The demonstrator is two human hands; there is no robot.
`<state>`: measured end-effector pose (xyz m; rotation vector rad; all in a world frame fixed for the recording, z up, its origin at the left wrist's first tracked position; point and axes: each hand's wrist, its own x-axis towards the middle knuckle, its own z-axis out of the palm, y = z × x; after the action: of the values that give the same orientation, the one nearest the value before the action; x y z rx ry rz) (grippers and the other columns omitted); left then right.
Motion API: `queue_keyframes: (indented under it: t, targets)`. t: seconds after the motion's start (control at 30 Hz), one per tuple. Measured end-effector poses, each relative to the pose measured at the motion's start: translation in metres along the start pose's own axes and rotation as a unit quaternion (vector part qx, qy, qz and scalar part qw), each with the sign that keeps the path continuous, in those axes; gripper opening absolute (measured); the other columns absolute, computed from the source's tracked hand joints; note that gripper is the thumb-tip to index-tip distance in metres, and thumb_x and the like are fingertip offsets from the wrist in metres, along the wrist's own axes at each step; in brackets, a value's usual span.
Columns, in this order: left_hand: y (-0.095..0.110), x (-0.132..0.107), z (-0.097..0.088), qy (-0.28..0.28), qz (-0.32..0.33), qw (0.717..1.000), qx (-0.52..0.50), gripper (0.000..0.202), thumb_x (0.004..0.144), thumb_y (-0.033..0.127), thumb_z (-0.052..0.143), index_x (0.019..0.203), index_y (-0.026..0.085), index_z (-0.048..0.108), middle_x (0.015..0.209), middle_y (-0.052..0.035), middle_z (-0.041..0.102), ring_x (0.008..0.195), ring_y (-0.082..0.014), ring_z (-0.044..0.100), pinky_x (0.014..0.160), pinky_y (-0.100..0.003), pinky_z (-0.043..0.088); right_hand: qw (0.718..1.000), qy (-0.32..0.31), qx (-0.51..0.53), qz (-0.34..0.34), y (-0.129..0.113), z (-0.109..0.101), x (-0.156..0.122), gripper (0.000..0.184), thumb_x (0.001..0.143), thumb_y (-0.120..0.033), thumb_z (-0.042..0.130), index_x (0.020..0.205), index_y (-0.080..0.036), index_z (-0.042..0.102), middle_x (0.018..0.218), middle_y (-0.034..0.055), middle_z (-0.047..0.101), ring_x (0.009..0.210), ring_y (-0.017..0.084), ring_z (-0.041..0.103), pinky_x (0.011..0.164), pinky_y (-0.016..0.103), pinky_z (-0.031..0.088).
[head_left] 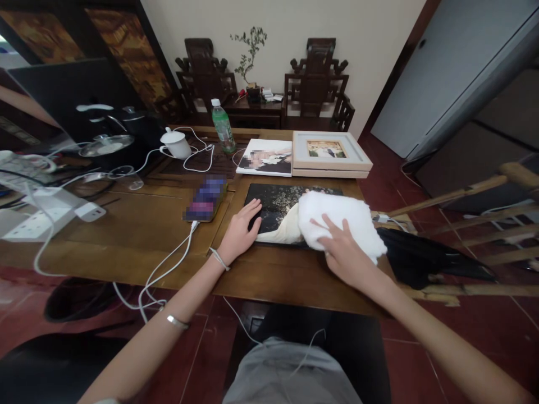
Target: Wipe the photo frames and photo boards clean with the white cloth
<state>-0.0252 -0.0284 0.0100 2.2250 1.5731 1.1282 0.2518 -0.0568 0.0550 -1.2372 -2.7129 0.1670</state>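
Observation:
A dark photo panel (275,207) lies flat on the wooden table, showing pale blossoms and a long white dress. My left hand (242,227) rests on its left edge, fingers stretched out and holding nothing. On the panel's right part, my right hand (341,244) presses a folded white towel (357,219), with some fingers spread across the cloth and others bent into it. The towel hides the right side of the panel and overhangs its edge. Behind the panel are a white-edged photo print (273,163) and a pale framed picture (353,163).
A phone (206,199) on a white charging cable lies to the left. Farther left are a power strip (40,216), a lidded white cup (176,145) and a dark pot (107,157). A green bottle (223,126) stands at the back. A bamboo rack (455,196) is at right.

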Motion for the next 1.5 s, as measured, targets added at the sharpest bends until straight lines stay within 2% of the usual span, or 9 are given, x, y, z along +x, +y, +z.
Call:
queue_keyframes:
  t: [0.13, 0.23, 0.57, 0.73, 0.9, 1.1, 1.2, 1.3, 1.5]
  targets:
    - [0.0, 0.0, 0.0, 0.0, 0.002, 1.0, 0.006, 0.035, 0.09, 0.024, 0.045, 0.121, 0.014, 0.059, 0.135, -0.0118, 0.054, 0.131, -0.0238, 0.045, 0.111, -0.046, 0.035, 0.998, -0.039, 0.027, -0.05, -0.033, -0.006, -0.027, 0.046, 0.066, 0.001, 0.04, 0.097, -0.02, 0.067, 0.148, 0.007, 0.038, 0.141, 0.034, 0.015, 0.105, 0.072, 0.02]
    - [-0.001, 0.0, 0.0, -0.002, 0.002, 1.0, 0.009, 0.036, 0.091, 0.024, 0.045, 0.122, 0.012, 0.059, 0.135, -0.0131, 0.054, 0.131, -0.0236, 0.044, 0.112, -0.045, 0.035, 0.996, -0.052, 0.043, -0.064, -0.033, -0.009, -0.024, 0.046, 0.066, 0.001, 0.039, 0.095, -0.021, 0.067, 0.147, 0.0054, 0.04, 0.141, 0.032, 0.019, 0.106, 0.07, 0.022]
    - [-0.004, 0.0, 0.001, 0.001, 0.006, 1.0, 0.002, 0.036, 0.091, 0.024, 0.045, 0.122, 0.013, 0.059, 0.135, -0.0125, 0.054, 0.131, -0.0241, 0.044, 0.112, -0.046, 0.035, 1.0, -0.004, 0.007, 0.003, 0.046, -0.006, 0.067, 0.048, 0.072, 0.0, 0.036, 0.113, -0.012, 0.059, 0.139, 0.0186, 0.048, 0.139, 0.03, 0.025, 0.107, 0.066, 0.02]
    - [-0.004, 0.0, 0.001, 0.0, 0.003, 1.0, 0.0, 0.037, 0.09, 0.023, 0.046, 0.122, 0.011, 0.059, 0.135, -0.0143, 0.054, 0.131, -0.0248, 0.044, 0.112, -0.045, 0.034, 0.998, 0.007, -0.035, 0.044, 0.054, -0.004, 0.094, 0.05, 0.074, 0.001, 0.034, 0.117, -0.009, 0.057, 0.135, 0.0216, 0.051, 0.139, 0.033, 0.026, 0.104, 0.066, 0.022]
    - [-0.003, 0.0, 0.001, 0.002, 0.007, 1.0, 0.0, 0.037, 0.09, 0.023, 0.046, 0.122, 0.011, 0.059, 0.135, -0.0141, 0.054, 0.131, -0.0248, 0.044, 0.111, -0.046, 0.035, 0.998, -0.011, -0.044, 0.043, 0.025, 0.001, 0.077, 0.054, 0.071, 0.001, 0.038, 0.121, -0.01, 0.056, 0.149, 0.0139, 0.036, 0.139, 0.039, 0.019, 0.103, 0.07, 0.021]
    - [-0.003, 0.0, 0.002, 0.004, 0.009, 1.0, 0.0, 0.036, 0.09, 0.024, 0.046, 0.121, 0.013, 0.059, 0.135, -0.0123, 0.055, 0.131, -0.0245, 0.045, 0.111, -0.047, 0.035, 0.998, -0.05, -0.025, -0.02, -0.031, -0.003, 0.026, 0.048, 0.072, 0.001, 0.039, 0.111, -0.013, 0.063, 0.149, 0.0108, 0.036, 0.14, 0.039, 0.017, 0.106, 0.069, 0.019]
    - [-0.003, 0.0, 0.001, 0.001, 0.007, 1.0, 0.001, 0.036, 0.09, 0.024, 0.046, 0.122, 0.012, 0.059, 0.134, -0.0131, 0.055, 0.131, -0.0247, 0.045, 0.111, -0.047, 0.035, 0.996, -0.069, -0.004, -0.05, -0.044, -0.007, 0.011, 0.046, 0.071, 0.001, 0.04, 0.105, -0.015, 0.066, 0.149, 0.0105, 0.037, 0.14, 0.039, 0.018, 0.105, 0.07, 0.021]
    - [-0.002, 0.0, 0.001, 0.0, 0.004, 1.0, 0.0, 0.037, 0.09, 0.024, 0.046, 0.121, 0.01, 0.059, 0.134, -0.0149, 0.055, 0.131, -0.025, 0.045, 0.112, -0.046, 0.034, 0.996, -0.058, 0.014, -0.067, -0.039, -0.006, 0.01, 0.046, 0.068, 0.002, 0.04, 0.101, -0.016, 0.067, 0.148, 0.0094, 0.039, 0.14, 0.037, 0.019, 0.105, 0.07, 0.02]
    - [-0.002, 0.0, 0.001, 0.001, 0.006, 1.0, 0.001, 0.036, 0.09, 0.024, 0.046, 0.121, 0.012, 0.059, 0.134, -0.0128, 0.055, 0.131, -0.0241, 0.045, 0.111, -0.046, 0.035, 0.996, -0.022, 0.027, -0.085, 0.001, -0.003, 0.035, 0.048, 0.068, 0.004, 0.039, 0.103, -0.016, 0.064, 0.147, 0.0092, 0.041, 0.14, 0.032, 0.021, 0.106, 0.068, 0.02]
